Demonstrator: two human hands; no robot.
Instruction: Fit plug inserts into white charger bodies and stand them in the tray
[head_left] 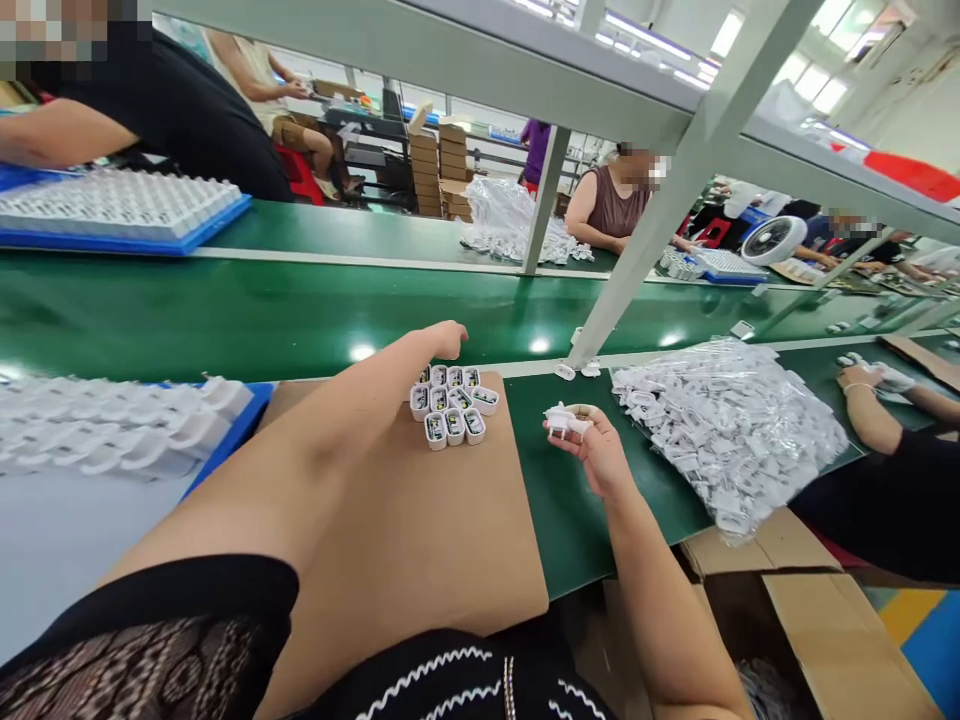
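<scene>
My left hand (444,340) reaches forward over the brown cardboard sheet (420,520), its fingers curled at the far edge of a cluster of small white charger plugs (452,404) standing in rows; whether it grips one is hidden. My right hand (592,440) hovers above the green table to the right of the cluster and pinches one white charger plug (564,421) between thumb and fingers.
A heap of bagged white cables (727,430) lies right of my right hand. A blue tray of white parts (120,425) sits at left, another blue tray (120,210) across the green conveyor belt (300,310). A co-worker's arm (870,410) rests at right. Other people sit opposite. A metal frame post (645,260) slants ahead.
</scene>
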